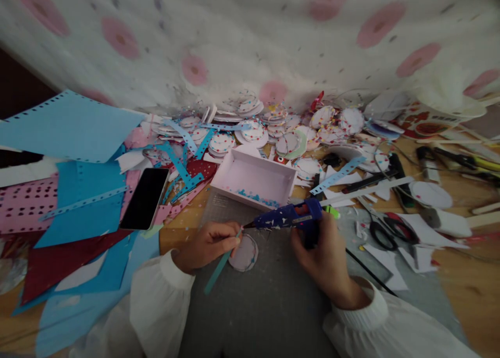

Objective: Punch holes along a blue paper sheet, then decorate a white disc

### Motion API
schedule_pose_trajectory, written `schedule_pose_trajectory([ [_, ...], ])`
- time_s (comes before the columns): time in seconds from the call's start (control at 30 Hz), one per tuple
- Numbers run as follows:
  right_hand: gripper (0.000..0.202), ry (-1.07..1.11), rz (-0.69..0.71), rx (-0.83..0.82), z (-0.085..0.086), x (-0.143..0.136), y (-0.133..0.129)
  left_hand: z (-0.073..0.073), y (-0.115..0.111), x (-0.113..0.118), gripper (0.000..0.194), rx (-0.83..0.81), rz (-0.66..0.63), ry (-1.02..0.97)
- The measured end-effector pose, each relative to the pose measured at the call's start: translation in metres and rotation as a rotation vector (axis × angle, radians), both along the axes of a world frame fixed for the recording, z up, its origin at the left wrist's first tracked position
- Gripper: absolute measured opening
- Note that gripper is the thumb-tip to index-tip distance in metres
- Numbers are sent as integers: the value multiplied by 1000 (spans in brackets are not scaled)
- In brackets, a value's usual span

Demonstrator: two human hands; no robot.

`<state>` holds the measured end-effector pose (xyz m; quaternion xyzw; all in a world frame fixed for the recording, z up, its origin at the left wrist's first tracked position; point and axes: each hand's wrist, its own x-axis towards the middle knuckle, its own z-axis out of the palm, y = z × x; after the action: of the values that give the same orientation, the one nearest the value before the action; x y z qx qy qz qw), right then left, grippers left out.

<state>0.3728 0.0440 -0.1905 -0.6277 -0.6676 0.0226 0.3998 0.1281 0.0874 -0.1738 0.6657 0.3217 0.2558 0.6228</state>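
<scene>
My right hand [326,256] is wrapped round the handle of a blue glue gun [287,215], its nozzle pointing left. My left hand [213,243] pinches a thin teal strip [217,273], whose lower end sticks out below the fingers. The nozzle tip is close to the left fingertips, at the strip's upper end; whether they touch I cannot tell. Just under those fingertips a small round white disc [244,252] with a dotted trim lies on the grey mat [265,316]. An open pale box [253,178] holding small blue bits stands behind the glue gun.
Many trimmed discs [253,131] are heaped along the back by the flowered cloth [234,45]. Blue paper sheets [86,201] and a phone [145,199] lie left. Scissors [385,230], paper scraps and a white block [447,221] lie right. The glue gun's cord [369,269] runs right.
</scene>
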Motion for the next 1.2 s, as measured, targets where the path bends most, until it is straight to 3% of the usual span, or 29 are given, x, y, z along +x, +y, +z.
schedule_pose_trajectory([
  [0.47,24,-25,5,17,-2,1,-2,4,0,2,33,7,8,30],
  [0.63,29,-28,-88,40,3,5,1,7,1,3,34,18,-9,46],
  [0.83,37,-6,-254,97,8,41,5,2,-1,0,36,1,45,81],
  [1.03,43,-143,-376,38,-13,96,-15,-2,-3,-1,38,26,90,100],
  [1.13,46,-237,-436,34,-15,102,-26,0,-4,-1,38,27,148,98],
  [1.2,42,-269,-430,92,-4,94,-31,6,-7,0,38,28,199,91],
])
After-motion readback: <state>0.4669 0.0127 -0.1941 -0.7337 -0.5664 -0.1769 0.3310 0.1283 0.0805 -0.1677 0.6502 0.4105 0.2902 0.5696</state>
